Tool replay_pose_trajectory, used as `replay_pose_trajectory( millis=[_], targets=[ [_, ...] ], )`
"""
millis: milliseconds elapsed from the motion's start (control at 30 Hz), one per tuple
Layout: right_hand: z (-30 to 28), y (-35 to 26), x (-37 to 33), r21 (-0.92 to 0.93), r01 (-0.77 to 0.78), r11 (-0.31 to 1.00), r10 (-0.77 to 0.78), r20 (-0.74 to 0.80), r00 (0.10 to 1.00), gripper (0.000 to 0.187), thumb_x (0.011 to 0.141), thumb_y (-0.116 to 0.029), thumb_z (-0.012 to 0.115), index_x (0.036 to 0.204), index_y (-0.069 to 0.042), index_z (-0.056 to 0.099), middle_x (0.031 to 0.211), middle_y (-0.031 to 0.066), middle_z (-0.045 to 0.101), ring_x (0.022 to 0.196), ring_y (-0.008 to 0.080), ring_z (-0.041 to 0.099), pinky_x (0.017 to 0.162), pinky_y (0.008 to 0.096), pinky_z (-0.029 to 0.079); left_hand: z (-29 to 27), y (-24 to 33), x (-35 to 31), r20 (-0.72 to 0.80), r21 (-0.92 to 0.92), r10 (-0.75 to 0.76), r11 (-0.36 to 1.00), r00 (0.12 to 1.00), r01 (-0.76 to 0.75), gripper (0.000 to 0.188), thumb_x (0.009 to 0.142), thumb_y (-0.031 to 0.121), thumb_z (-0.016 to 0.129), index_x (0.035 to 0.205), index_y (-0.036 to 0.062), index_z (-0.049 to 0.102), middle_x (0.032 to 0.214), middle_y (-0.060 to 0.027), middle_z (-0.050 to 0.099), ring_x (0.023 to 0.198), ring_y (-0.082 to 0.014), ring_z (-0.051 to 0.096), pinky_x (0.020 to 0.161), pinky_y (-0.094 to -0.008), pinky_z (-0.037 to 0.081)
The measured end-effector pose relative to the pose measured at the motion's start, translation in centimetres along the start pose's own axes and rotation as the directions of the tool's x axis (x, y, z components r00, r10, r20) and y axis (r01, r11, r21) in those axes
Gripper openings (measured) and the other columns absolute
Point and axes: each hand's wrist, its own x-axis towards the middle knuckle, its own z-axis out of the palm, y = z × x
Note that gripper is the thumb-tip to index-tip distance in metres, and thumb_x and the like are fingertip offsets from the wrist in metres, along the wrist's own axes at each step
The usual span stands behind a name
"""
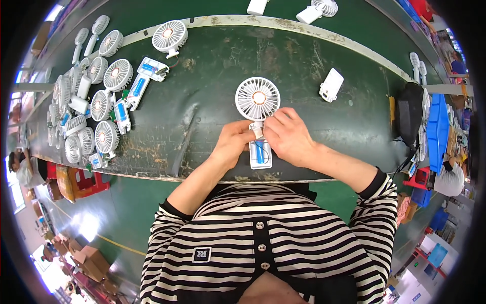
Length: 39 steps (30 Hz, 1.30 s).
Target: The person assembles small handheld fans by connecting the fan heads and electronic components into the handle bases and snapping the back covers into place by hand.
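Observation:
A white handheld fan (pixel 257 99) lies in front of me on the green worktable (pixel 212 101), its round grille away from me. Its handle shell (pixel 253 165) is uncovered and shows a blue battery cell (pixel 260 151) with dark wires. My left hand (pixel 233 141) pinches the fan's neck from the left. From the right, my right hand (pixel 289 136) closes on the same neck with bent fingers, just below the grille. Fingertips partly hide the joint between head and handle. A loose white handle cover (pixel 332 85) rests farther right, apart from my hands.
Many fans (pixel 100 105), several with open handles and blue cells, crowd the table's left side. One fan (pixel 170 37) lies near the far rail. A black bag (pixel 408 114) and a blue bin (pixel 436 133) are at the right. Red stools (pixel 93 185) stand below the left edge.

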Motion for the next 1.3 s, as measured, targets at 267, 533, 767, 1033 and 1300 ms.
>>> replay_pose_trajectory(
  millis=[267, 533, 767, 1033, 1300],
  targets=[
    [-0.4, 1.8, -1.9, 0.588, -0.584, 0.560, 0.670, 0.093, 0.736, 0.013, 0.077, -0.008, 0.057, 0.086, 0.000, 0.060, 0.076, 0.0082, 0.057, 0.067, 0.0191, 0.054, 0.059, 0.0275, 0.042, 0.6, 1.1, -0.9, -0.046, 0.068, 0.300, 0.953, 0.953, -0.297, 0.024, 0.081, 0.001, 0.056, 0.104, -0.0050, 0.057, 0.092, -0.0083, 0.063, 0.081, -0.0114, 0.058, 0.074, -0.0246, 0.046],
    [0.2, 1.5, -0.6, 0.654, -0.727, 0.207, 0.627, 0.482, 0.612, 0.017, 0.079, -0.014, 0.060, 0.085, 0.002, 0.062, 0.066, 0.0044, 0.059, 0.060, 0.0081, 0.049, 0.054, 0.0245, 0.040, 0.8, 0.9, -1.0, -0.012, 0.180, 0.400, 0.903, 0.917, -0.391, 0.023, 0.081, -0.001, 0.057, 0.104, -0.0034, 0.057, 0.089, -0.0057, 0.063, 0.078, -0.0091, 0.057, 0.068, -0.0231, 0.046],
    [0.7, 0.5, -0.3, 0.669, -0.743, -0.034, 0.593, 0.612, 0.523, 0.013, 0.075, -0.010, 0.060, 0.077, 0.002, 0.062, 0.062, 0.0048, 0.058, 0.057, 0.0090, 0.052, 0.051, 0.0266, 0.042, 1.4, 0.4, -0.9, -0.054, 0.253, 0.490, 0.850, 0.870, -0.462, 0.021, 0.081, 0.000, 0.058, 0.102, -0.0027, 0.057, 0.084, -0.0017, 0.062, 0.069, -0.0040, 0.052, 0.059, -0.0196, 0.042],
    [-2.4, -0.7, 2.7, 0.096, -0.852, 0.514, 0.705, 0.518, 0.484, 0.022, 0.065, -0.021, 0.063, 0.071, 0.000, 0.061, 0.068, 0.0108, 0.061, 0.057, 0.0230, 0.056, 0.052, 0.0330, 0.045, 0.6, 0.0, -1.3, -0.066, 0.261, 0.513, 0.837, 0.856, -0.481, 0.022, 0.081, 0.001, 0.060, 0.102, -0.0026, 0.057, 0.087, -0.0021, 0.061, 0.071, -0.0045, 0.052, 0.062, -0.0195, 0.042],
    [-0.1, -1.1, 0.3, 0.363, -0.307, 0.880, 0.432, -0.340, 0.835, 0.046, 0.063, -0.007, 0.066, 0.106, 0.001, 0.050, 0.100, 0.0158, 0.057, 0.084, 0.0328, 0.055, 0.069, 0.0372, 0.047, 1.4, 1.5, -2.1, -0.091, -0.132, 0.411, 0.898, 0.907, -0.420, 0.025, 0.082, 0.001, 0.056, 0.106, -0.0038, 0.055, 0.094, -0.0087, 0.063, 0.081, -0.0126, 0.059, 0.070, -0.0253, 0.048]
  ],
)
